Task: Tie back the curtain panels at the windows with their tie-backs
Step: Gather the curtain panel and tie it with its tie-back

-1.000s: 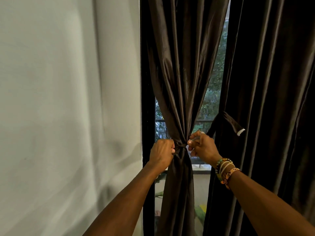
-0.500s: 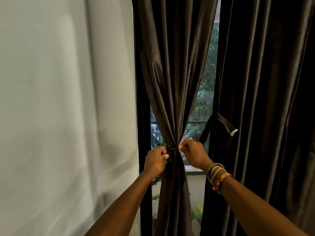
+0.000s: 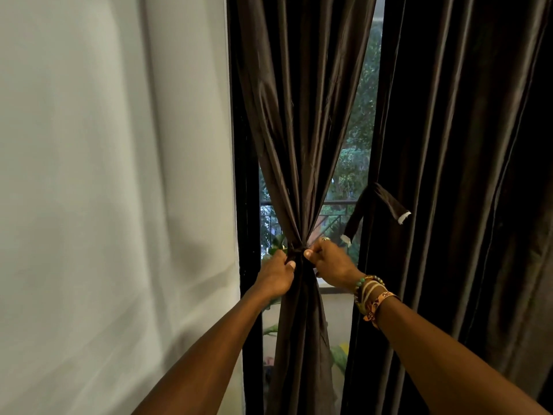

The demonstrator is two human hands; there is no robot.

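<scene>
The left curtain panel, dark and glossy, is gathered into a narrow waist in front of the window; a dark tie-back circles it at that pinch, and the cloth flares out again below. The left hand is curled on the tie-back from the left, fingers closed on the band; the right hand pinches the same band from the right between thumb and fingers, a ring on one finger and a stack of bracelets at the wrist. The two hands sit just beside each other, with the gathered cloth between them.

To the right hangs the right curtain panel, loose and full; a second tie-back dangles from its inner edge, both white-tipped ends free, one of them near the right hand. A black window frame stands just left of the gathered panel, and a plain white wall fills the left side. Through the gaps between the panels show green trees and a railing; the panels hide most of the glass.
</scene>
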